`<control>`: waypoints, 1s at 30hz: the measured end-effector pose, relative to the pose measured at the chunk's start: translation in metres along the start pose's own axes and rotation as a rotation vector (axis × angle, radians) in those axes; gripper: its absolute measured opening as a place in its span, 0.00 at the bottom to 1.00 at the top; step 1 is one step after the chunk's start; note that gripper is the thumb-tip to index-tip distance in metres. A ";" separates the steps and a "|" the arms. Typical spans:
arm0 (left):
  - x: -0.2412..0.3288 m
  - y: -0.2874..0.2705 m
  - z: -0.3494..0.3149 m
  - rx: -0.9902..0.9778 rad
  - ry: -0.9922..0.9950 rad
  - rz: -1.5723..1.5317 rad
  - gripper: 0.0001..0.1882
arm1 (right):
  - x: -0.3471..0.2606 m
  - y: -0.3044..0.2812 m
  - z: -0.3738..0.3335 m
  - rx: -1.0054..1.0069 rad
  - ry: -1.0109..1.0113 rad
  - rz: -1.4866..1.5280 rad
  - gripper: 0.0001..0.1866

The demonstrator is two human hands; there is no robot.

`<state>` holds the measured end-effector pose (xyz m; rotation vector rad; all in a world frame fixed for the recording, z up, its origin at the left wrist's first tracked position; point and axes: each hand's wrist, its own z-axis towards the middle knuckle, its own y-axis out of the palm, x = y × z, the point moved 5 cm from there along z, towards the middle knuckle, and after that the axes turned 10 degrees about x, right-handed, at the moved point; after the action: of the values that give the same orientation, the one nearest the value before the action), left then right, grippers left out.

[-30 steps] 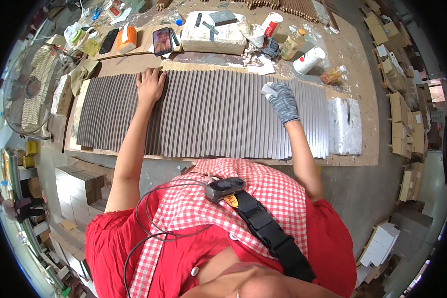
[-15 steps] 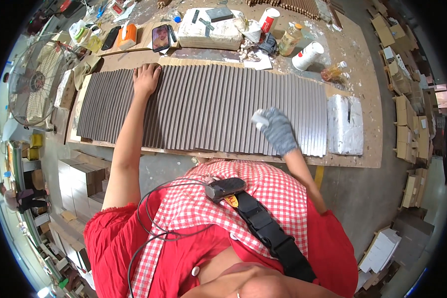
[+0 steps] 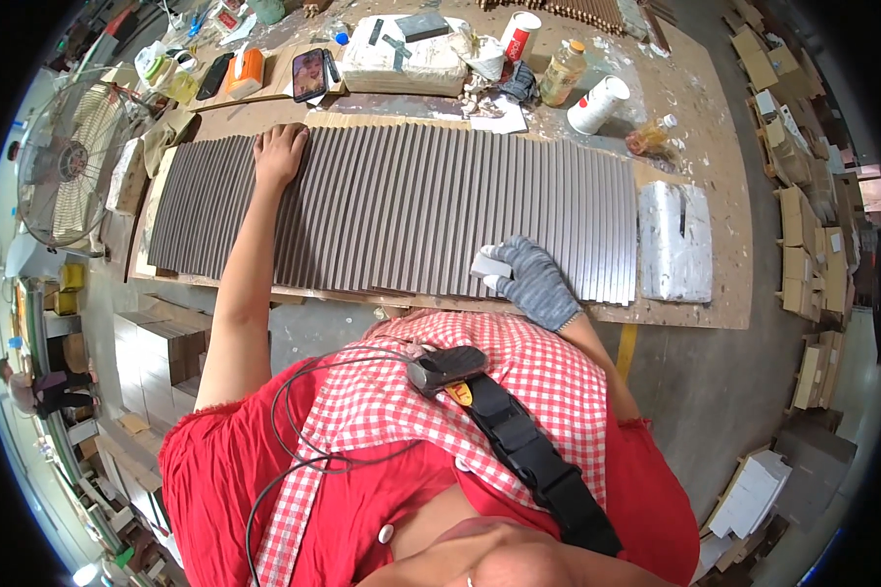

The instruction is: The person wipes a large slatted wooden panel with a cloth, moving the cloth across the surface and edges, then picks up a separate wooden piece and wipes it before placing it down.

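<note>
Strips (image 3: 392,215) along the desk's (image 3: 726,264) near edge likely needed even pressure; our left hand (image 3: 280,157) lay open, our right hand (image 3: 536,284) gripped a block (image 3: 486,265).

Left hand (image 3: 280,157): bare, palm down, in the upper left of the frame, opened out, its fingers (image 3: 277,138) pointing up toward the top edge
Left wrist (image 3: 271,184): nearly in line with the forearm
Left arm (image 3: 245,284): reaching up from the lower left, almost straight at the elbow
Right hand (image 3: 540,284): grey-gloved, just right of the frame's centre, thumb and fingers closed in a grip facing left
Right forearm (image 3: 600,354): slanting up and left, much shorter in view
Shoulders (image 3: 227,440): lower left and lower right, red-sleeved
</note>
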<state>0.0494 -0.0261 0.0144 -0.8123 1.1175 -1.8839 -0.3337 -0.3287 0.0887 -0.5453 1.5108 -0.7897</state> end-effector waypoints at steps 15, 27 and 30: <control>-0.001 0.002 0.003 -0.067 -0.025 0.035 0.24 | 0.049 0.002 0.113 0.147 -0.086 -0.226 0.20; 0.020 -0.004 0.000 -0.002 -0.018 0.034 0.24 | 0.111 -0.007 0.183 0.491 0.126 0.354 0.20; 0.027 -0.004 -0.003 0.009 -0.003 0.023 0.25 | 0.130 -0.005 0.163 0.717 0.334 0.766 0.19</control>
<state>0.0325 -0.0469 0.0207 -0.7941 1.1116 -1.8660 -0.1872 -0.4539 0.0100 0.6967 1.4389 -0.7490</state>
